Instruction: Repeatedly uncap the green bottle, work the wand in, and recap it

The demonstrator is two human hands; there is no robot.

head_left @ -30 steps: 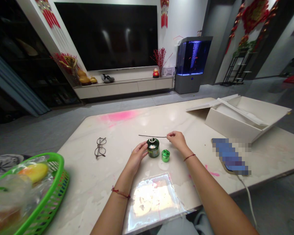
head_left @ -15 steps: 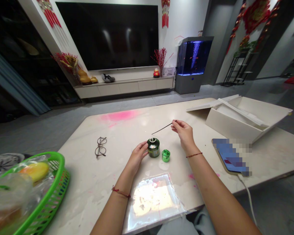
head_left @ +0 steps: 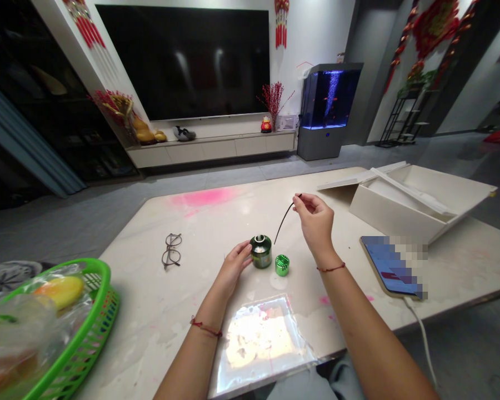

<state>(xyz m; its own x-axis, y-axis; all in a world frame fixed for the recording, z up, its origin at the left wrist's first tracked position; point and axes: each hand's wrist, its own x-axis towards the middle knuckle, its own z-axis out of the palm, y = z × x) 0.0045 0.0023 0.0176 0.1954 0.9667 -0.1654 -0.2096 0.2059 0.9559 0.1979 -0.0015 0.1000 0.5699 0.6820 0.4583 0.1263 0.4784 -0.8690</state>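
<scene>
My left hand (head_left: 237,260) curls round the left side of a small dark green glass bottle (head_left: 261,254), which stands upright on the table with its narrow pale-rimmed mouth uncovered. Pinched in my right hand (head_left: 315,218) is a thin black stick (head_left: 282,223), held by its upper end. Its lower end hangs free, up and to the right of the bottle's mouth, and the stick looks slightly bowed. A shiny green cap (head_left: 282,265) sits just right of the bottle, touched by neither hand.
Eyeglasses (head_left: 172,257) lie to the left, and a green basket (head_left: 102,294) with bagged fruit fills the near left. A phone (head_left: 389,266) with a cable and an open white box (head_left: 394,214) are at right. A bright patterned sheet (head_left: 260,341) lies at the front edge.
My right hand has lifted slightly and shifted right. The stick has swung from a shallow slant to a steeper one, its lower end moving right and down. The left hand and bottle stay put.
</scene>
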